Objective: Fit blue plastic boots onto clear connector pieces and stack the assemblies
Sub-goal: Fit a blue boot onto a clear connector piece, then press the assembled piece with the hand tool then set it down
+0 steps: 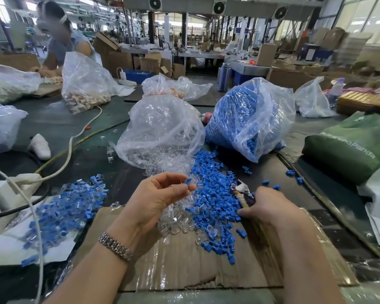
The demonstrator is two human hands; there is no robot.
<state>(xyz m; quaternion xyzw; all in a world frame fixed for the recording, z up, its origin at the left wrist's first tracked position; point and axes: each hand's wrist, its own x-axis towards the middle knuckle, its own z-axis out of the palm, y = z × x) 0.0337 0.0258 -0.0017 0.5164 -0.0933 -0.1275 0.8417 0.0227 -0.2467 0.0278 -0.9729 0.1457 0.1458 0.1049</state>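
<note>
My left hand (160, 198) is raised above the cardboard and pinches a clear connector piece with a blue boot (189, 180) at its fingertips. My right hand (266, 207) lies low at the right edge of the loose blue boots (215, 198), its fingertips in the heap; what it holds is hidden. Loose clear connector pieces (178, 222) lie under my left hand. A heap of finished blue-and-clear assemblies (64, 207) sits to the left on white paper.
A bag of clear pieces (160, 130) and a bag of blue boots (248, 117) stand behind the heaps. A taped cardboard sheet (184, 264) covers the near table. White cables (70, 145) cross the left side. A green bag (351, 145) is at right. Another person (62, 40) works at far left.
</note>
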